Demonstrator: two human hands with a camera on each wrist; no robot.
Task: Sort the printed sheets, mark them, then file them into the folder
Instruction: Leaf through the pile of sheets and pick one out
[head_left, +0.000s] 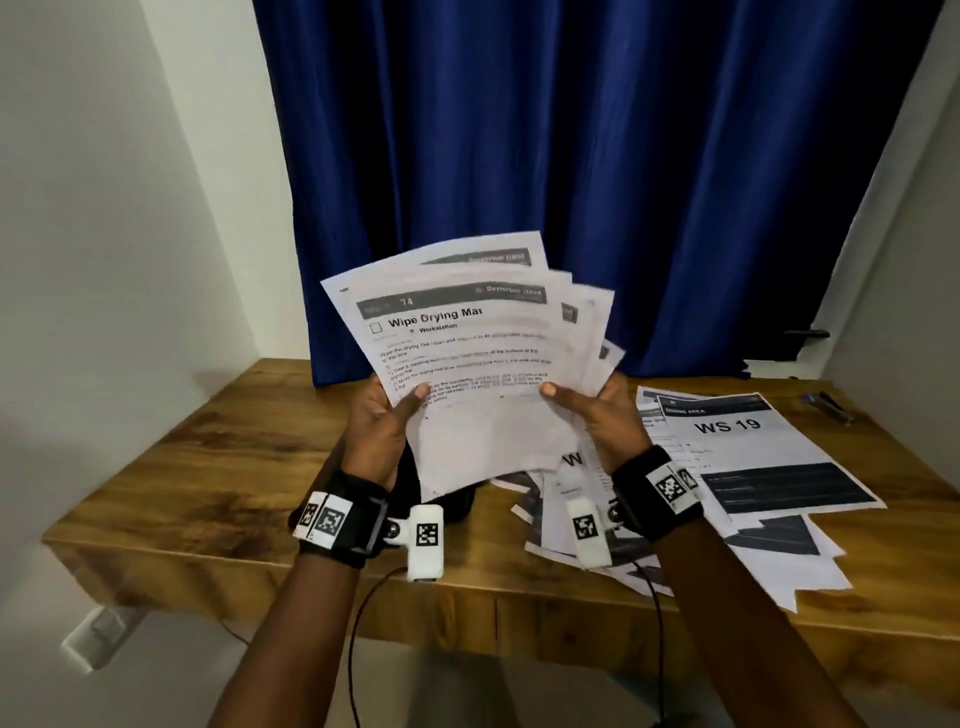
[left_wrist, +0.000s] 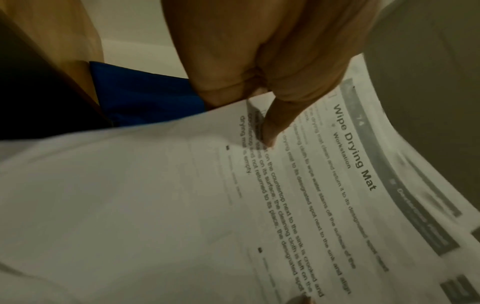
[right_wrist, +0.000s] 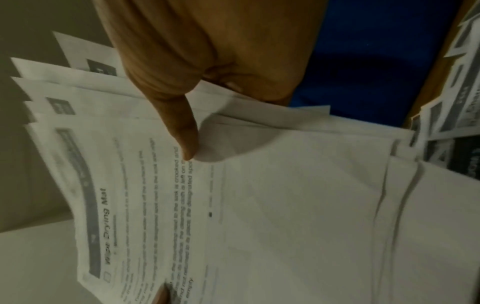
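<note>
Sheets (head_left: 467, 358) fan upright above the bench (head_left: 218, 467), long axis pointing up and away from you. Your left hand (head_left: 382, 431) pinches the near-left corner, your right hand (head_left: 605, 415) the near-right; each thumb is clamped on the top page.

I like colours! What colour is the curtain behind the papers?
The curtain is deep blue, best seen from the head view.

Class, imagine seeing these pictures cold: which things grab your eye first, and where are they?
A fan of printed sheets, topped by one headed "Wipe Drying Mat", is held above the wooden table by the left hand and right hand. Behind hangs a blue curtain; a "WS 19" sheet lies at right.
</note>
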